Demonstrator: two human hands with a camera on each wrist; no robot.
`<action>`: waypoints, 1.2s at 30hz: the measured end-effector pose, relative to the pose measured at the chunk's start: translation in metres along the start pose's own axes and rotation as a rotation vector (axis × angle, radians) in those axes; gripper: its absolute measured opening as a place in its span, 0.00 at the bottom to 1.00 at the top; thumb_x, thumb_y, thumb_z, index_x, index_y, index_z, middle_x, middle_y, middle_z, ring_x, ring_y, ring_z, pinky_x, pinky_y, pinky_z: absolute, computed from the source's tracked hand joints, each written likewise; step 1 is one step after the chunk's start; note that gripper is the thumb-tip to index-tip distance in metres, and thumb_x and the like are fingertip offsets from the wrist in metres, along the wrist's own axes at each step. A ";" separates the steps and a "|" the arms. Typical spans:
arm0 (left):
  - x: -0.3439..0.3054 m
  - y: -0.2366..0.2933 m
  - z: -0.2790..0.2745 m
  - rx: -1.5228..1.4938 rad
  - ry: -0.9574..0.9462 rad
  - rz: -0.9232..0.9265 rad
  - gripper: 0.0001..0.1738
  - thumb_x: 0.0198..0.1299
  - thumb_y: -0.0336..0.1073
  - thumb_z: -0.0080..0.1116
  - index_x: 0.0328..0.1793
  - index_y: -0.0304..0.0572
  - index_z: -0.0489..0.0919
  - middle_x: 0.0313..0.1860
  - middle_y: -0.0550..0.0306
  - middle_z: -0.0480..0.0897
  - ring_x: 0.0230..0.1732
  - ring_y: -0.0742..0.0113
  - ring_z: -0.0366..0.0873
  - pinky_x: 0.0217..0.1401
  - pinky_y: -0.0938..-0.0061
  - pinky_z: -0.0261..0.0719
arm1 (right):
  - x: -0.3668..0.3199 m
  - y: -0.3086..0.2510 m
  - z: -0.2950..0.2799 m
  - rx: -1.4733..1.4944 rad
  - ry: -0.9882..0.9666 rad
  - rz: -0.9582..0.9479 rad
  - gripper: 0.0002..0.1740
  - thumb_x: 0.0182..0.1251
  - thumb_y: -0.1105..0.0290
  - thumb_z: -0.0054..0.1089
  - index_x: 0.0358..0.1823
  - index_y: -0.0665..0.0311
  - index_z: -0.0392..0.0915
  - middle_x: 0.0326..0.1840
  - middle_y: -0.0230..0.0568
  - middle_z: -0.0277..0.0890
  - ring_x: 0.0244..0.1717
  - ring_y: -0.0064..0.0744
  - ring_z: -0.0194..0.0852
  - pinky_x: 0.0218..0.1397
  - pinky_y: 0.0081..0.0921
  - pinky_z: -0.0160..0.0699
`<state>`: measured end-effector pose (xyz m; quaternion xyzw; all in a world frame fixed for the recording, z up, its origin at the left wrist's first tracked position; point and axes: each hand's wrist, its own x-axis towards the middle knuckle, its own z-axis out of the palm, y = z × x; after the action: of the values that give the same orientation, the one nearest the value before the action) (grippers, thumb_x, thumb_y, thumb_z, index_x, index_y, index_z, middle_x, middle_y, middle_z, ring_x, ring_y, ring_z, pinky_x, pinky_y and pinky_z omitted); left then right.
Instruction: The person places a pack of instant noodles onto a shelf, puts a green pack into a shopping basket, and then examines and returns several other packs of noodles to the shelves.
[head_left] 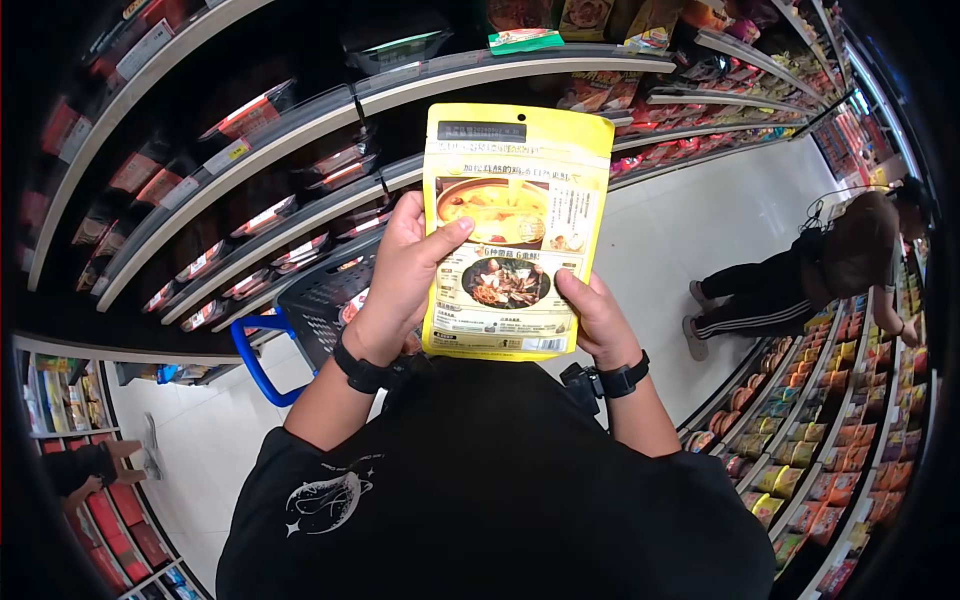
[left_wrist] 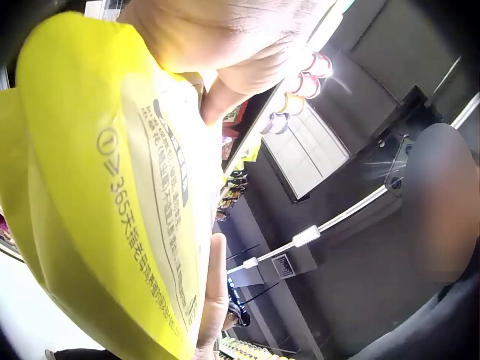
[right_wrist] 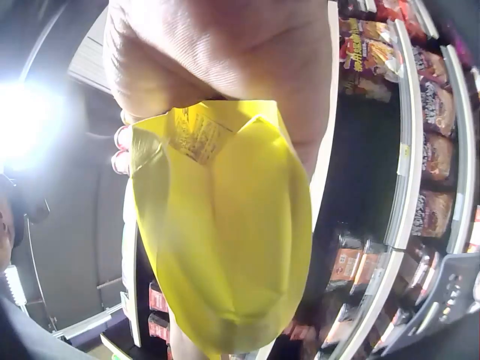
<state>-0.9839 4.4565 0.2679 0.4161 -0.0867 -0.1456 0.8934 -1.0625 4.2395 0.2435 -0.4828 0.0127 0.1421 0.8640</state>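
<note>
A yellow soup packet (head_left: 505, 215), printed with a bowl of broth and an oval picture of mushrooms, is held up flat in front of the chest. My left hand (head_left: 405, 265) grips its left edge, thumb lying across the printed face. On the lower right edge, my right hand (head_left: 600, 315) holds it with the thumb on the front and the fingers behind, hidden. The left wrist view shows the packet (left_wrist: 97, 187) close up with small print. In the right wrist view the folded bottom of the packet (right_wrist: 232, 225) bulges below the palm.
A dark shopping basket (head_left: 310, 300) with a blue handle (head_left: 258, 360) stands behind my left forearm. Shelves of packaged food (head_left: 240, 150) curve along the left and top. Another person (head_left: 800, 270) stands at the right-hand shelves (head_left: 820, 450). Pale floor (head_left: 640, 240) runs between.
</note>
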 end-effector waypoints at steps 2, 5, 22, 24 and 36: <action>-0.007 0.004 0.006 0.019 0.012 0.012 0.17 0.65 0.24 0.60 0.55 0.33 0.66 0.53 0.47 0.80 0.52 0.67 0.82 0.56 0.72 0.83 | -0.006 -0.004 0.002 0.003 -0.009 0.007 0.31 0.75 0.62 0.55 0.72 0.70 0.60 0.68 0.46 0.69 0.65 0.32 0.72 0.66 0.30 0.74; -0.014 0.008 0.017 0.024 0.028 0.028 0.17 0.65 0.25 0.60 0.55 0.33 0.66 0.53 0.46 0.80 0.52 0.67 0.82 0.57 0.72 0.82 | -0.012 -0.009 0.007 -0.008 -0.033 -0.002 0.30 0.76 0.61 0.54 0.72 0.70 0.60 0.68 0.46 0.69 0.65 0.32 0.72 0.66 0.30 0.74; -0.036 0.022 0.024 0.106 0.018 0.052 0.21 0.65 0.25 0.60 0.62 0.33 0.67 0.58 0.45 0.79 0.55 0.64 0.81 0.60 0.69 0.81 | -0.006 0.004 -0.001 0.075 -0.164 0.014 0.33 0.75 0.62 0.56 0.74 0.69 0.56 0.71 0.46 0.66 0.68 0.34 0.69 0.69 0.32 0.71; -0.038 0.022 0.028 0.121 0.059 0.064 0.22 0.64 0.25 0.60 0.63 0.33 0.67 0.58 0.45 0.79 0.56 0.64 0.81 0.61 0.69 0.80 | -0.006 0.006 -0.003 0.088 -0.167 0.024 0.33 0.74 0.62 0.56 0.74 0.69 0.56 0.71 0.46 0.66 0.68 0.34 0.69 0.70 0.33 0.70; -0.029 0.021 0.017 0.074 0.040 0.047 0.23 0.65 0.24 0.58 0.65 0.33 0.66 0.59 0.44 0.79 0.57 0.62 0.81 0.61 0.68 0.81 | 0.033 0.033 -0.021 0.661 -0.247 0.105 0.38 0.78 0.43 0.38 0.77 0.63 0.53 0.76 0.50 0.61 0.73 0.44 0.64 0.74 0.41 0.67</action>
<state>-1.0123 4.4671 0.2937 0.4497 -0.0840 -0.1129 0.8820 -1.0368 4.2461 0.1999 -0.1549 -0.0218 0.2317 0.9601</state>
